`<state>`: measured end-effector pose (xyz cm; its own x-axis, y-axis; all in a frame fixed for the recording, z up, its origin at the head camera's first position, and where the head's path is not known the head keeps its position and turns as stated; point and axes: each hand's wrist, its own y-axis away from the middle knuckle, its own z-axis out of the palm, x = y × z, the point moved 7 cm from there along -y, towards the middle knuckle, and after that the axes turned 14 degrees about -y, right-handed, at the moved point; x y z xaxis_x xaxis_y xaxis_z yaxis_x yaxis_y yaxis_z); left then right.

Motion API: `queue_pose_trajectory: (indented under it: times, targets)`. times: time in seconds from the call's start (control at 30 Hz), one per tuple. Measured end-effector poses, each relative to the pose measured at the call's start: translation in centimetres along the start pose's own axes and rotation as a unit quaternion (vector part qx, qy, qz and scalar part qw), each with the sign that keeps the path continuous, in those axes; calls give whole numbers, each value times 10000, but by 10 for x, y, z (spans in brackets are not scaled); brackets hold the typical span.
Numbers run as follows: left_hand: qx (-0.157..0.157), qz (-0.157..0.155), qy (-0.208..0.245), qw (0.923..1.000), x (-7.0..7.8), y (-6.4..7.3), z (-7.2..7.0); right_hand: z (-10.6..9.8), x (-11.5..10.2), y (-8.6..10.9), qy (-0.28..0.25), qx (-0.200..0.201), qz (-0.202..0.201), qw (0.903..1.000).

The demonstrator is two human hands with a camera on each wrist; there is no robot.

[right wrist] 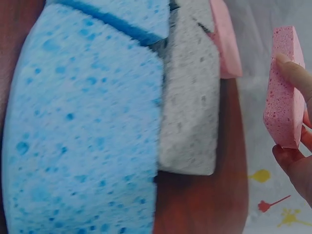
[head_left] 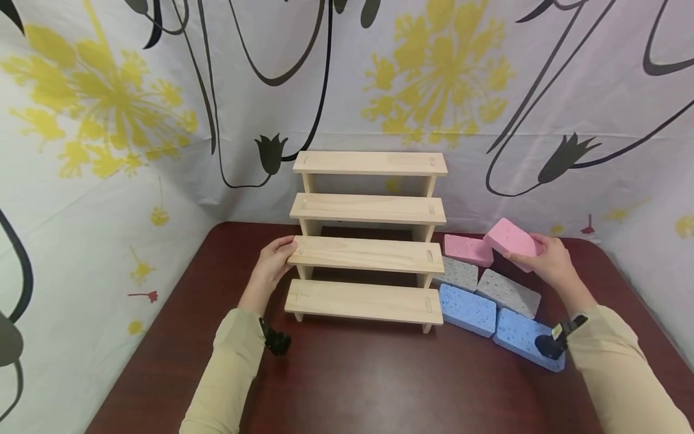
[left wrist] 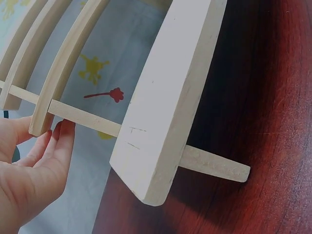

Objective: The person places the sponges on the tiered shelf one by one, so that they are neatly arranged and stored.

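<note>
A wooden four-tier step shelf (head_left: 368, 253) stands on the table. My left hand (head_left: 271, 265) grips the left end of its second-lowest step, with the thumb on one side and the fingers beneath, as the left wrist view shows. My right hand (head_left: 553, 264) pinches a pink sponge (head_left: 506, 236), tilted and raised over the table's back right. In the right wrist view, this pink sponge (right wrist: 282, 92) sits between thumb and fingertips. A second pink sponge (head_left: 466, 249) lies just left of it, beside the shelf.
Two grey sponges (head_left: 509, 293) and two blue sponges (head_left: 467, 308) lie in rows right of the shelf, in front of the second pink one. The dark red table (head_left: 352, 386) meets a patterned cloth (head_left: 347, 108) behind and at the sides.
</note>
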<state>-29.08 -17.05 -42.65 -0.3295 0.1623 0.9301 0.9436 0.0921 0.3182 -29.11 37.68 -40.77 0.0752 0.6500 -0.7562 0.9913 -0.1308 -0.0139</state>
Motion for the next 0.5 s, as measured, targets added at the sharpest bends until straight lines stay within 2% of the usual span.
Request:
queue_pose_trajectory:
  times: [0.07,0.23,0.5]
  targets:
    - [20,9,-30,10000,1,0,0,-2,-5,-3,27,-21,-79,10000]
    - [0,82,-26,10000,2,0,1,-7,-18,-7,-43,-75,57,9999]
    - [-26,126,13,9999,1,1,1,-19,-58,-13,-94,-32,-105,9999]
